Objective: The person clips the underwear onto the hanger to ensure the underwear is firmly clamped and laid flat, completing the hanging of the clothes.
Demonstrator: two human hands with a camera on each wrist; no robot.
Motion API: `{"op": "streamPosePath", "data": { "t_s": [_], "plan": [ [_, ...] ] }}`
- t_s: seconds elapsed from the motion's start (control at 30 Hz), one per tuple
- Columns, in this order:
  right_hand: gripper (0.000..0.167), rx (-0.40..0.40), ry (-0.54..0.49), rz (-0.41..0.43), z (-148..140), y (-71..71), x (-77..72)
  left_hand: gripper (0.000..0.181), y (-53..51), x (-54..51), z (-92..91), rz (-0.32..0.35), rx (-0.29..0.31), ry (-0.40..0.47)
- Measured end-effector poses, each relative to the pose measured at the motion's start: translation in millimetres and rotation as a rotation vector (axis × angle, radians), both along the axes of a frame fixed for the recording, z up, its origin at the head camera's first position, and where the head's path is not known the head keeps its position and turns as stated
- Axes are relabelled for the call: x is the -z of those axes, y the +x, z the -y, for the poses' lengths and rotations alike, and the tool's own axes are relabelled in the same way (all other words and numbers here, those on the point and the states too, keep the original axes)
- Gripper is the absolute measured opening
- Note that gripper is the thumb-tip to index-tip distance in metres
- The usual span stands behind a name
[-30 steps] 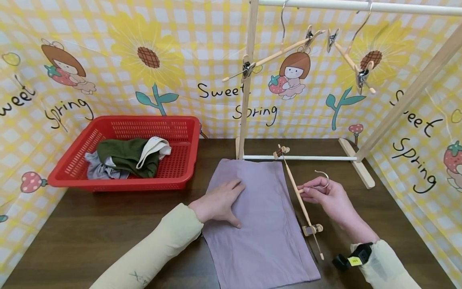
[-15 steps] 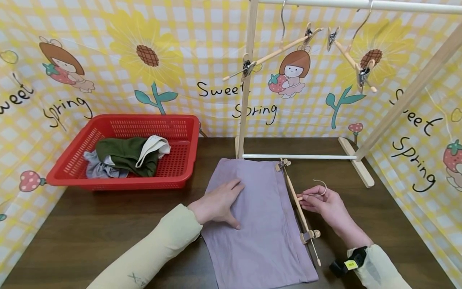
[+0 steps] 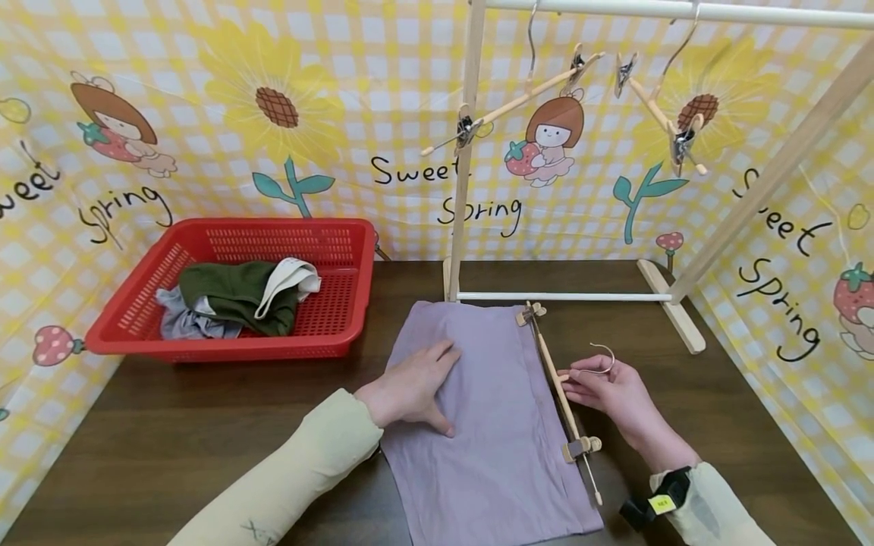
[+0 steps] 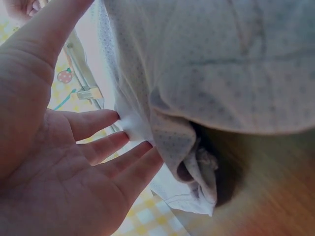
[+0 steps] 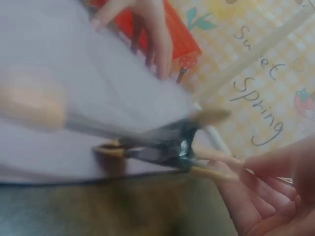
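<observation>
A folded lavender garment (image 3: 498, 402) lies flat on the table. My left hand (image 3: 413, 385) rests on its left part with the fingers spread and fairly straight; the left wrist view shows its fingertips (image 4: 142, 152) against the cloth. With thumb and fingers, my right hand (image 3: 617, 390) pinches a wooden clip hanger (image 3: 561, 390) by the base of its metal hook. The hanger's bar runs along the garment's right edge. Its far clip (image 3: 530, 313) and near clip (image 3: 582, 448) overlap that edge. Blur in the right wrist view hides whether the clip (image 5: 182, 145) bites the cloth.
A red basket (image 3: 355, 311) with green, grey and white clothes (image 3: 232, 292) stands at the left. Behind the garment rises a wood-and-white rack (image 3: 567, 297), with two more clip hangers (image 3: 526, 95) on its top rail. A patterned cloth backdrop surrounds the table.
My right hand has brought the hanger slightly left and nearer to me, so its clips now overlap the garment's right edge. My left hand has stayed on the cloth.
</observation>
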State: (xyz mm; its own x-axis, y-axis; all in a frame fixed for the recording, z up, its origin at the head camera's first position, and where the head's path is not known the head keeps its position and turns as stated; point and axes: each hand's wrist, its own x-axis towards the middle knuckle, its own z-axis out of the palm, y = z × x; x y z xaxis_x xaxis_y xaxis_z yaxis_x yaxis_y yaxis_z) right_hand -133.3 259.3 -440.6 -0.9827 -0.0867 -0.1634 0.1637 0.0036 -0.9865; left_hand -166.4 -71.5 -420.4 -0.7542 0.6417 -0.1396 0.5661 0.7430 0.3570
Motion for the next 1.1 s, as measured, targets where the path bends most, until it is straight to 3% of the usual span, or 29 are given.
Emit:
{"op": "streamPosePath", "data": {
  "t_s": [0.4,0.5,0.57,0.67,0.8,0.97,1.1],
  "plan": [
    [0.023,0.012,0.079,0.031,-9,-0.5,9.8,0.113,0.3,0.6,0.0,0.001,0.005,-0.008],
    [0.033,0.036,0.145,0.033,-11,-1.2,9.2,0.112,0.4,0.1,-0.1,0.009,0.006,0.001],
    [0.052,0.074,0.247,-0.001,-12,-1.2,8.5,0.112,0.5,0.1,0.0,0.011,0.006,0.008],
    [0.075,0.104,0.518,-0.104,-16,-0.9,7.0,0.112,0.8,0.0,0.1,0.003,0.008,0.017],
    [0.081,0.07,0.873,-0.235,-21,-0.7,5.6,0.112,0.9,-0.8,-0.1,0.001,0.006,0.012],
    [0.09,-0.015,1.087,-0.25,-25,0.0,5.5,0.112,1.2,-1.6,-0.2,-0.001,0.006,-0.001],
    [0.089,-0.081,1.184,-0.257,-27,-0.7,7.1,0.112,1.4,-1.5,0.0,-0.014,0.009,-0.003]
  ]
}}
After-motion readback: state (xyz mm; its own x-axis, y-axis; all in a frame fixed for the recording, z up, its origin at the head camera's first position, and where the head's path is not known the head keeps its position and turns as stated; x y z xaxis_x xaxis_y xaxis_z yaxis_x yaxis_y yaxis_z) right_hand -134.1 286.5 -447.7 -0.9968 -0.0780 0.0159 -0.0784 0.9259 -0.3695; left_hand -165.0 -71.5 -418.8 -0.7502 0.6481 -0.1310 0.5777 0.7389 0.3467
